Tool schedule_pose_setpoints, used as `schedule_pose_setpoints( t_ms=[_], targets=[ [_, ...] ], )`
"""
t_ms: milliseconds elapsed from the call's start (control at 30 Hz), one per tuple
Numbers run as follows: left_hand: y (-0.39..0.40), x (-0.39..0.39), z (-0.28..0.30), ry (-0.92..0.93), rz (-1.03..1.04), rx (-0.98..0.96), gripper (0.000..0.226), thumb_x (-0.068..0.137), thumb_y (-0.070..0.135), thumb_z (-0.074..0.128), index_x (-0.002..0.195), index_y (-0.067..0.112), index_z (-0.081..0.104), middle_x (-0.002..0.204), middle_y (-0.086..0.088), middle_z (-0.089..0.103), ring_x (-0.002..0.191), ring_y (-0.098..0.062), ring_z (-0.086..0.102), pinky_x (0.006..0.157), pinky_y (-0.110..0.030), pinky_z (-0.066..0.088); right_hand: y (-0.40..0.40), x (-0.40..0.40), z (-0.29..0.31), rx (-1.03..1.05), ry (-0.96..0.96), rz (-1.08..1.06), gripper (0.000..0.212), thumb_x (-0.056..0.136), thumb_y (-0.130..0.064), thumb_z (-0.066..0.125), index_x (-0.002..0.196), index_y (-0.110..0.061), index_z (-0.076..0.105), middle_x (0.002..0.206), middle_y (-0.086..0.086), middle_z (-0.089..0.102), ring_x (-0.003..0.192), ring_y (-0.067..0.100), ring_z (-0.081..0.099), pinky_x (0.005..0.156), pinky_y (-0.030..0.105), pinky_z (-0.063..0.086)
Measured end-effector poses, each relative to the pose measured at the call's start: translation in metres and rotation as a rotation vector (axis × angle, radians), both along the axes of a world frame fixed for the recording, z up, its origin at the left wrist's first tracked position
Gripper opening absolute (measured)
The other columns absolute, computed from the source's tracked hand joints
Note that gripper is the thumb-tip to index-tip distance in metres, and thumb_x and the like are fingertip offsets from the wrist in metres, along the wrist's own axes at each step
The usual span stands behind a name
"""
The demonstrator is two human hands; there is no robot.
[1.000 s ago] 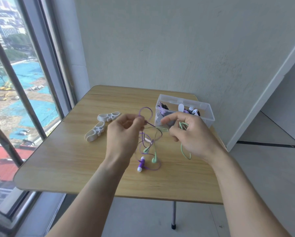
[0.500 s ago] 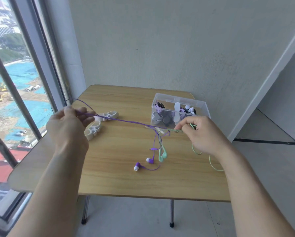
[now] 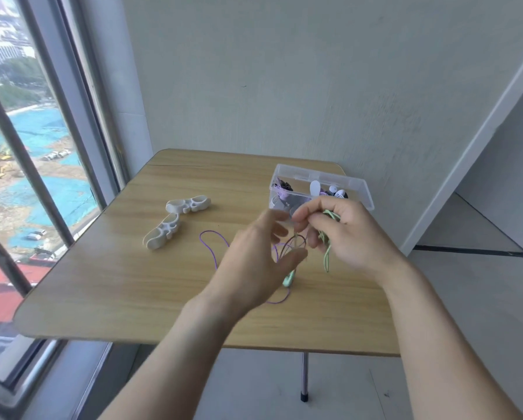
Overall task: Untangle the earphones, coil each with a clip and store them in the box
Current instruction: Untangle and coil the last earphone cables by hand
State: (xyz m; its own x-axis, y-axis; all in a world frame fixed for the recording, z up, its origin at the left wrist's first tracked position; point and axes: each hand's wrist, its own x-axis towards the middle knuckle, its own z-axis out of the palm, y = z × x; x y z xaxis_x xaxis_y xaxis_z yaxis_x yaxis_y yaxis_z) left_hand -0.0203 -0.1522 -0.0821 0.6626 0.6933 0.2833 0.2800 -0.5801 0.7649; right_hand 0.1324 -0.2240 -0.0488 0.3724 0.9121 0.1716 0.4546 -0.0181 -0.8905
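- Seeing clear box [image 3: 357, 189] at the worktop [image 3: 133, 283] back right, coiled earphones [image 3: 281, 188] inside.
- Our right hand [image 3: 345, 234] pinches green earphones [image 3: 326, 256].
- Our left hand [image 3: 254, 262]: fingers spread, holding nothing.

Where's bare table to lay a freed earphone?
Bare: near edge of the table, below the clips; far strip behind clips and box. Crowded: centre, where both hands work the purple cord and green cord.

A bare high-rise room: folding table [image 3: 108, 286] beside a tall window [image 3: 26, 177] (city and construction site below).
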Motion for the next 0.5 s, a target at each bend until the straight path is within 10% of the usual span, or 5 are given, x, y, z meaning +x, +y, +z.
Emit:
schedule_pose_setpoints(
  t_ms=[267,500],
  targets=[
    [0.003,0.007,0.001,-0.11,0.062,-0.156,0.009,0.088,0.016,0.072,0.082,0.015,0.079,0.055,0.01,0.065,0.047,-0.002,0.057,0.047,-0.011,0.04,-0.006,0.008,0.004,0.063,0.077,-0.033,0.01,0.093,-0.018,0.068,0.087,-0.019,0.075,0.063,-0.013,0.053,0.059,0.006,0.046,0.063,0.021,0.037],
    [0.018,-0.006,0.003,-0.352,0.012,-0.375,0.011,0.092,0.012,0.068,0.088,0.015,0.078,0.078,-0.005,0.077,0.073,-0.022,0.074,0.072,-0.03,0.059,-0.011,0.013,-0.001,-0.097,-0.1,-0.024,0.037,0.066,-0.054,0.079,0.075,-0.018,0.076,0.066,-0.006,0.066,0.064,0.005,0.056,0.072,0.023,0.041]
  ],
)
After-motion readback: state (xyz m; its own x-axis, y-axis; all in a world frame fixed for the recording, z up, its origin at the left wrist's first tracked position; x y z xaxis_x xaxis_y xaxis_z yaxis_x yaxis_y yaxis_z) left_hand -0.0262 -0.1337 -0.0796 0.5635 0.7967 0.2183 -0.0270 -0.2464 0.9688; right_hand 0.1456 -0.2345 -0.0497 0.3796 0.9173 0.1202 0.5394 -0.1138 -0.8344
